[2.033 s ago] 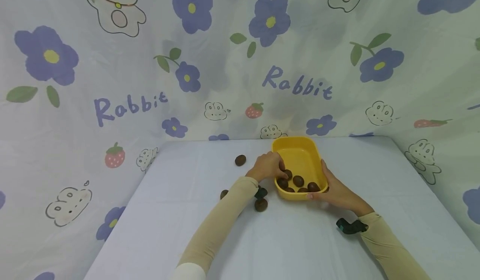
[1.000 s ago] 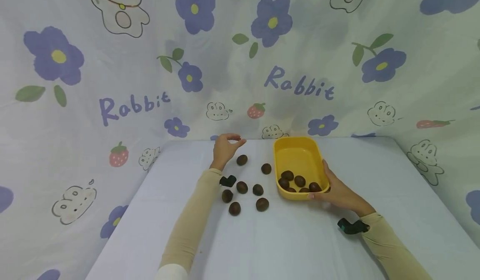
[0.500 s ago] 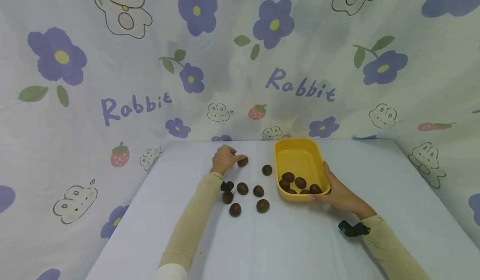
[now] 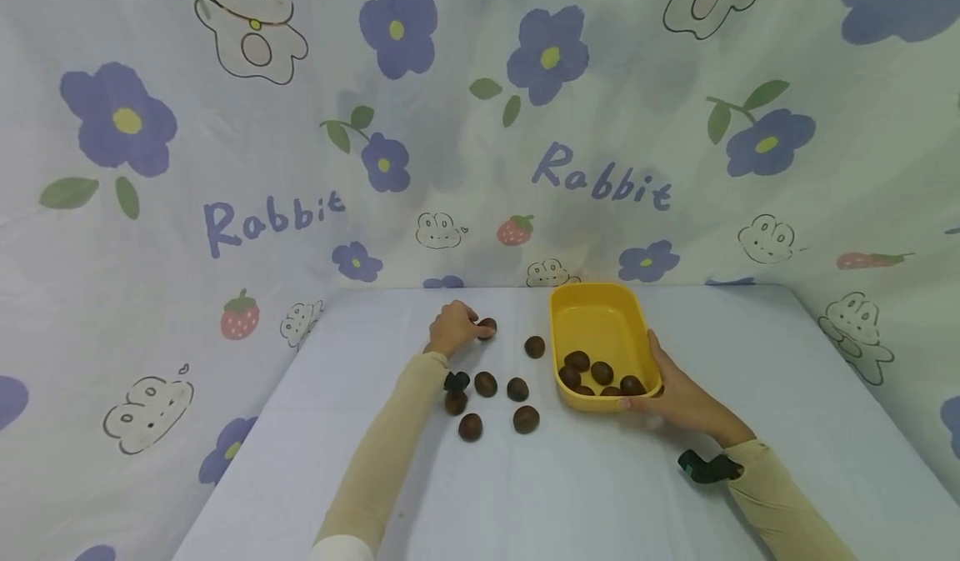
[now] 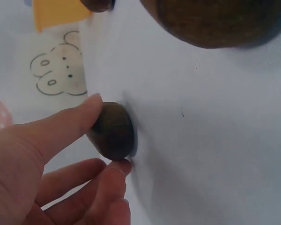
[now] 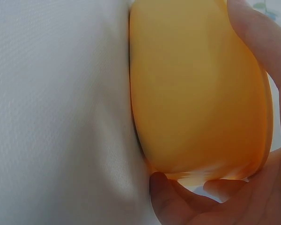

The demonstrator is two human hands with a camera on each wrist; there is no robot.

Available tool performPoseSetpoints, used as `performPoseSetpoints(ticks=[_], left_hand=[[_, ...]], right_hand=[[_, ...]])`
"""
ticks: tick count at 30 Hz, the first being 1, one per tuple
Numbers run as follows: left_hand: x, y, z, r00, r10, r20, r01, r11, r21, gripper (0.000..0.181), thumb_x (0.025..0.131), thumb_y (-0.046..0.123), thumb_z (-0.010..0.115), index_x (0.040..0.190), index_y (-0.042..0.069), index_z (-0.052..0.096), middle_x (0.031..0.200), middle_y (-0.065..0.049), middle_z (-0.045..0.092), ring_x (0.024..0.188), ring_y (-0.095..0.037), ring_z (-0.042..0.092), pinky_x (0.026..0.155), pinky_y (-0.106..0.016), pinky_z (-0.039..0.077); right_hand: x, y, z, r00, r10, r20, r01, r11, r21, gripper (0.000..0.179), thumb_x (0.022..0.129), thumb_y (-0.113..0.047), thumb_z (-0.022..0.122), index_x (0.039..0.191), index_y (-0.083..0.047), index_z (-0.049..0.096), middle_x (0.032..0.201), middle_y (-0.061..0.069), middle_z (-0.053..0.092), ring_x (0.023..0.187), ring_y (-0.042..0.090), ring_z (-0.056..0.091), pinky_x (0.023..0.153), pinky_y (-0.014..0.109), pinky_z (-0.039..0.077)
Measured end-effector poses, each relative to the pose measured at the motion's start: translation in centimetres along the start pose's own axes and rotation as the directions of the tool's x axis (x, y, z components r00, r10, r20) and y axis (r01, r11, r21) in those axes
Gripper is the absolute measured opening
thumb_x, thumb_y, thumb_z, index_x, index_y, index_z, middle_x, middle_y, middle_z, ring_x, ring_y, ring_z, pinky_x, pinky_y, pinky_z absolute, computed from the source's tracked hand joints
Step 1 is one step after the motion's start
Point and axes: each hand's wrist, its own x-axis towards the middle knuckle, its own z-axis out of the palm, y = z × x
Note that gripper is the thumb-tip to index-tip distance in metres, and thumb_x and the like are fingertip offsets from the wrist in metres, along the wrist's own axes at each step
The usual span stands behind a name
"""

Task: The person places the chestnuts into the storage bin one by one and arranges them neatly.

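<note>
The person's two hands are well apart, and each one has hold of something. The left hand (image 4: 452, 328) pinches a round brown nut (image 4: 487, 328) between its thumb and fingers. That nut is near the back of the white table (image 4: 585, 494), and in the left wrist view it sits right down against the cloth. The right hand (image 4: 681, 390) grips the yellow box (image 4: 596, 328) at its near right corner, with the thumb on the front side and the fingers on the long right side. The box stands flat on the table. Six brown nuts in the box (image 4: 602, 373) lie bunched at the near end. Six loose nuts (image 4: 527, 419) lie on the table between the left arm and the box, and one of them is partly hidden behind the small black thing on the left wrist (image 4: 457, 382). Both arms wear tan sleeves (image 4: 390, 444). Behind the table hangs a pale sheet (image 4: 450, 102) with purple flowers (image 4: 397, 23), strawberries, rabbits and the word "Rabbit" on it.
</note>
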Motion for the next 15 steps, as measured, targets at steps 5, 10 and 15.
performPoseSetpoints(ticks=[5,10,15], left_hand=[[0.08,0.32,0.25,1.000,0.011,-0.004,-0.011,1.000,-0.011,0.051,0.075,0.037,0.093,0.111,0.004,0.077,0.113,-0.011,0.078,0.101,-0.030,0.073,0.093,-0.049,0.057],[0.07,0.63,0.24,1.000,0.005,-0.017,-0.005,1.000,-0.019,0.042,0.075,0.032,0.094,0.103,0.005,0.079,0.105,-0.010,0.079,0.091,-0.027,0.071,0.086,-0.044,0.058],[-0.03,1.01,-0.05,0.999,0.008,-0.033,-0.010,0.998,-0.063,0.035,0.077,0.030,0.092,0.100,0.006,0.081,0.100,-0.008,0.080,0.086,-0.023,0.070,0.080,-0.039,0.058]], right_hand=[[-0.25,-0.14,-0.20,1.000,0.018,0.002,-0.018,1.000,-0.016,0.135,0.084,-0.039,0.085,0.162,-0.005,-0.019,0.171,0.030,-0.005,0.155,0.058,0.010,0.117,0.078,0.018],[-0.27,-0.30,-0.22,1.000,0.023,-0.001,-0.023,0.999,-0.024,0.135,0.084,-0.040,0.084,0.162,-0.005,-0.020,0.171,0.030,-0.005,0.155,0.058,0.010,0.117,0.078,0.018],[-0.15,-0.39,-0.14,1.000,0.018,0.001,-0.018,1.000,-0.015,0.135,0.084,-0.041,0.084,0.162,-0.005,-0.020,0.171,0.031,-0.005,0.155,0.058,0.010,0.117,0.077,0.018]])
